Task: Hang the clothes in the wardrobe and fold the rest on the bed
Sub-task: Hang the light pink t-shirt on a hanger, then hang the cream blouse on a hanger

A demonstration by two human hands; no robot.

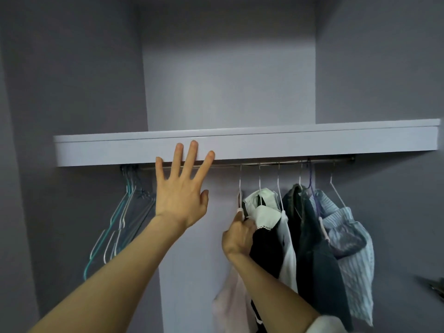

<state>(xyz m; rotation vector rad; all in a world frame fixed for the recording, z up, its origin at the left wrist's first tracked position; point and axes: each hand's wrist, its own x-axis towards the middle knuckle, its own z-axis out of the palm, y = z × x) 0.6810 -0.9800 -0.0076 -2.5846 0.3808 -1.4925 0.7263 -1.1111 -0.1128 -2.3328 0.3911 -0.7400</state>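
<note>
Head view: left hand (181, 188) spread open nr shelf (312, 143); right hand (239, 235) grips black garment (266, 246).

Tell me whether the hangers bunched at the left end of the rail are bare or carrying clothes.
Bare. The bunched hangers hang from the rail as empty wire outlines with no fabric; the clothes hang further right.

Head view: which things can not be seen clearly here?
- Rail: its left stretch is hidden by the left hand and the shelf.
- Pink garment: the right hand and forearm cover most of it.
- Metal object: cut off by the right edge, blurred.
</note>
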